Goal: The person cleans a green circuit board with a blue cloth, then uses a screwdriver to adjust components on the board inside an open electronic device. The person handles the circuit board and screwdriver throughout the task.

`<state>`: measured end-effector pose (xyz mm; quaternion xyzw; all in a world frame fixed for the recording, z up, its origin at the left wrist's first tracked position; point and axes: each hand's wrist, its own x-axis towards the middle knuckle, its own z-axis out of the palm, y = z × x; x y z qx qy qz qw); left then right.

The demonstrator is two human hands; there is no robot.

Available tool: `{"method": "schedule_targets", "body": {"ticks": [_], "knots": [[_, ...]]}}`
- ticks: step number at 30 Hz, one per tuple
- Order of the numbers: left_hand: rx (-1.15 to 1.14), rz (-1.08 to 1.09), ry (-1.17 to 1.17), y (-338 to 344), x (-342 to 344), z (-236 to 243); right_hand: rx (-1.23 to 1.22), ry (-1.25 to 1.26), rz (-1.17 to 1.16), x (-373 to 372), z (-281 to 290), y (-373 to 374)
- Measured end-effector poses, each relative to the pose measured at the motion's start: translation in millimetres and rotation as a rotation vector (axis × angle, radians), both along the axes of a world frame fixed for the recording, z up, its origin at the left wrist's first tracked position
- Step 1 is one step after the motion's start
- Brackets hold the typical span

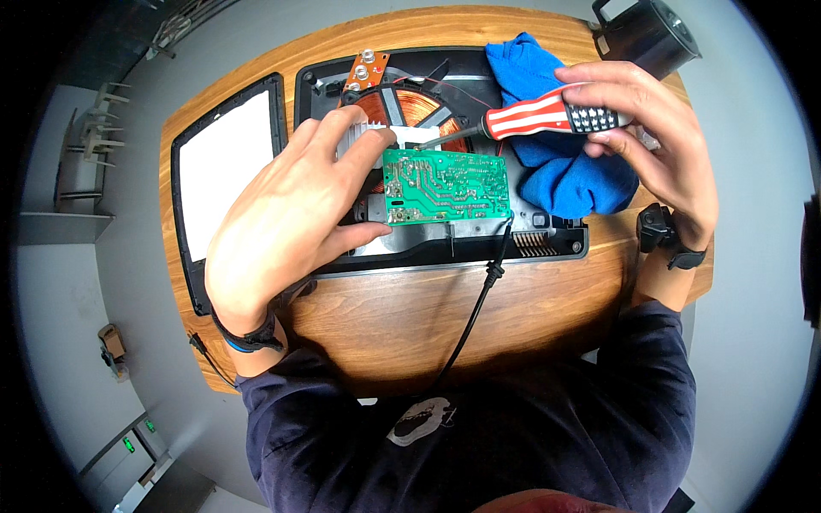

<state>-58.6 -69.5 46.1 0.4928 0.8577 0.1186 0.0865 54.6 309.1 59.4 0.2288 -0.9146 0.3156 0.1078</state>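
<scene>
A green circuit board is tilted up over an opened black appliance housing, solder side facing me. My left hand grips the board's left end, thumb at its lower corner and fingers by a finned metal heatsink. In my right hand is a screwdriver with a red, white and black handle. Its shaft points left, and the tip is near the board's upper edge; whether it touches cannot be made out. Behind the board lies a round copper coil. A black power cord runs from the board's lower right corner toward me.
A blue cloth lies bunched over the housing's right side. An orange circuit board sits at the housing's far left. A white panel with a black frame rests at left on the wooden table. A black pitcher stands far right.
</scene>
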Motion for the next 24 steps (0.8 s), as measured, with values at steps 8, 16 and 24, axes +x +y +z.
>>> {"method": "schedule_targets", "body": {"ticks": [8, 16, 24], "knots": [[0.001, 0.000, -0.006, 1, 1, 2, 0.144, 0.115, 0.080, -11, -4, -5], [-0.011, -0.007, 0.005, 0, 0, 1, 0.059, 0.155, 0.006, -12, -13, 0], [0.003, -0.024, 0.023, 0, 0, 0, 0.136, 0.169, 0.009, -10, -7, -3]]}}
